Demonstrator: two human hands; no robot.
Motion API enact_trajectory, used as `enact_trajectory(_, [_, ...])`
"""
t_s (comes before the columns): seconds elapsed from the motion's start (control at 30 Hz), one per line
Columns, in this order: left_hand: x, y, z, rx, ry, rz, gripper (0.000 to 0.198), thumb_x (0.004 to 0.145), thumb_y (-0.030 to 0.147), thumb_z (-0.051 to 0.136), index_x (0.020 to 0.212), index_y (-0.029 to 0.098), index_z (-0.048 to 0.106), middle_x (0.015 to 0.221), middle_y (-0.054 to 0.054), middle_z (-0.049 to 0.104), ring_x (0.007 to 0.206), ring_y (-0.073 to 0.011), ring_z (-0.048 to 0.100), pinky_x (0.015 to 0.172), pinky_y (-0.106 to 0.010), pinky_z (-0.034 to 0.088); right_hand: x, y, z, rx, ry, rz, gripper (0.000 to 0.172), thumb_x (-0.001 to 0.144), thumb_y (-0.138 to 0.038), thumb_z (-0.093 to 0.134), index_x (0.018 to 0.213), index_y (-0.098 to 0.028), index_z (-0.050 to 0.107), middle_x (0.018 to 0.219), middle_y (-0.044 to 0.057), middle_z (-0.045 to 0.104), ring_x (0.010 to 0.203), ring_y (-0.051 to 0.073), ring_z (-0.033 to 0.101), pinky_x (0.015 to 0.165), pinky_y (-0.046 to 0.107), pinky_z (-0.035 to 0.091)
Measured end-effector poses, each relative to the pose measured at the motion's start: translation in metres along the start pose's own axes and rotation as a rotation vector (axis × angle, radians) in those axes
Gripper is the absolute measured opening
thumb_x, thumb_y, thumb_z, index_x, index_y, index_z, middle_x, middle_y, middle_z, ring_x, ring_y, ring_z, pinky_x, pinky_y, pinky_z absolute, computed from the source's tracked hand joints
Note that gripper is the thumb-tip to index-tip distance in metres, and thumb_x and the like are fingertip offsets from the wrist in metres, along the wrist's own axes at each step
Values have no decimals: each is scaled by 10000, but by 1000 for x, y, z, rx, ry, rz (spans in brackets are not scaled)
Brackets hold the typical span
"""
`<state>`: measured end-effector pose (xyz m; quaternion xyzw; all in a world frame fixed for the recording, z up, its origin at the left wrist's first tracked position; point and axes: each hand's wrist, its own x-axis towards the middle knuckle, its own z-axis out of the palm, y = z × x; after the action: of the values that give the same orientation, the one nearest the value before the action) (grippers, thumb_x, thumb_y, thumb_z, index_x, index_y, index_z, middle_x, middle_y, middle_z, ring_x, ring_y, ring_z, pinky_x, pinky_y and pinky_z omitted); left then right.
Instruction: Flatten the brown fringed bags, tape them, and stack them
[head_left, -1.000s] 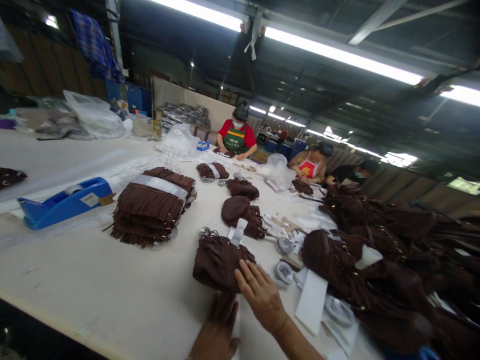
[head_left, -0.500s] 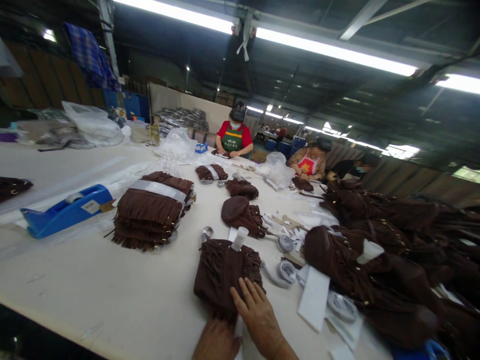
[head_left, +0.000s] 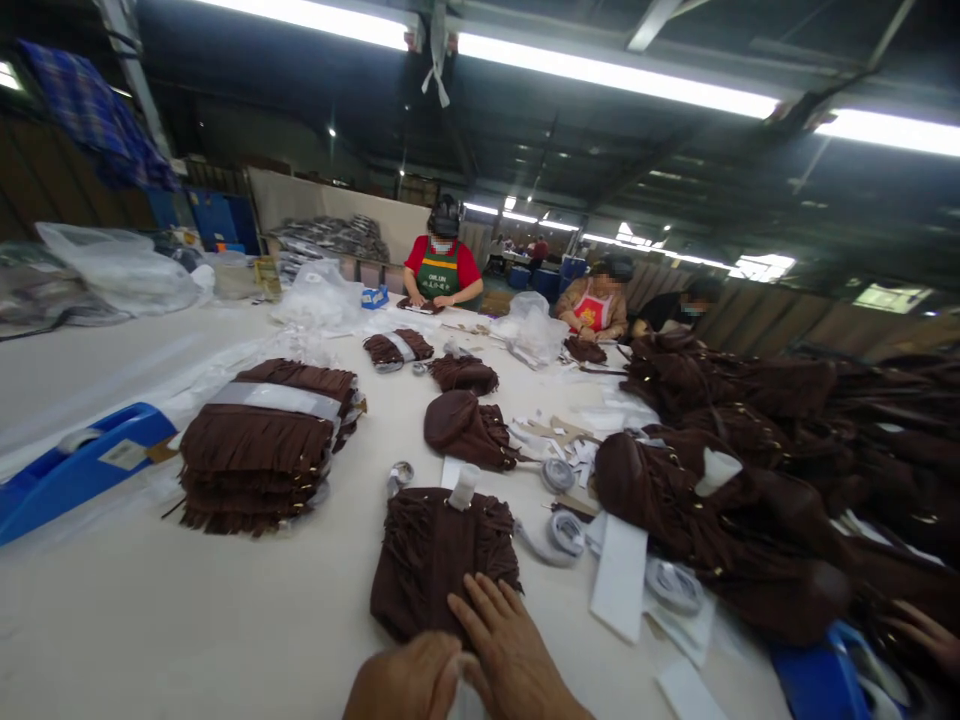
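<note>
A dark brown fringed bag (head_left: 420,565) lies on the table in front of me, a white wrapped piece (head_left: 464,487) sticking up at its far edge. My right hand (head_left: 514,640) rests flat on the bag's near right part, fingers stretched out. Beside it, at the bag's near edge, my left hand (head_left: 409,678) is closed, its thumb and fingers pinching a thin whitish strip (head_left: 466,690). The strip's far end is hidden between my hands. Just beyond the bag sits a roll of clear tape (head_left: 400,475).
At left stand a stack of fringed bags (head_left: 255,450) in a pale band and a blue tape dispenser (head_left: 82,465). Brown bags (head_left: 750,520) heap up at right, near a white card (head_left: 620,580) and a co-worker's hand (head_left: 926,635). Co-workers work at the far side.
The view has swung right. My left hand has come up at the bag's near edge, and a whitish strip shows in it. My right hand stays flat on the bag.
</note>
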<state>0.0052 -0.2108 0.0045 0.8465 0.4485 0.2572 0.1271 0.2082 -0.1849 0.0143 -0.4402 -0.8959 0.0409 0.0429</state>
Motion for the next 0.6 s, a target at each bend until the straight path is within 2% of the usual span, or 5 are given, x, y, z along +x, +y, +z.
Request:
enact_trajectory(0.1, [46,-3,-20,79,148,-9,341,970,202,349,1166,188,627,1136,-88,693,1055,-176,656,911,-294,541,1,-1,17,-2,12,30,630,933,-482,508,1501,-294,310,1542,81,338,1396,293,359,1120,508,321])
enact_trajectory(0.23, [90,-27,5,307,113,-5,422,909,183,450,1313,112,549,1396,-140,544,1322,-274,474,1048,-439,467,0,5,30,-2,61,-23,584,885,-572,551,1387,-278,500,1433,111,495,1294,320,496,1039,502,429])
enact_trajectory(0.33, [92,-42,30,409,79,-46,523,896,224,483,1410,132,456,1519,-131,394,1416,-340,318,1087,-541,391,16,12,20,78,167,171,361,969,-436,463,1281,-306,589,1343,37,599,1222,226,570,1019,393,472])
enact_trajectory(0.47, [85,-47,43,477,43,-48,593,885,238,483,1466,187,379,1586,-103,258,1460,-368,185,1120,-615,258,66,33,17,39,340,516,476,987,-369,408,1421,-181,463,1483,122,440,1387,280,380,1093,454,400])
enact_trajectory(0.6, [86,-55,51,497,20,-28,636,861,271,507,1478,218,362,1582,-92,273,1459,-368,181,1128,-603,190,101,60,49,-46,339,527,569,967,-394,447,1471,-136,383,1544,171,312,1445,345,229,1122,545,323])
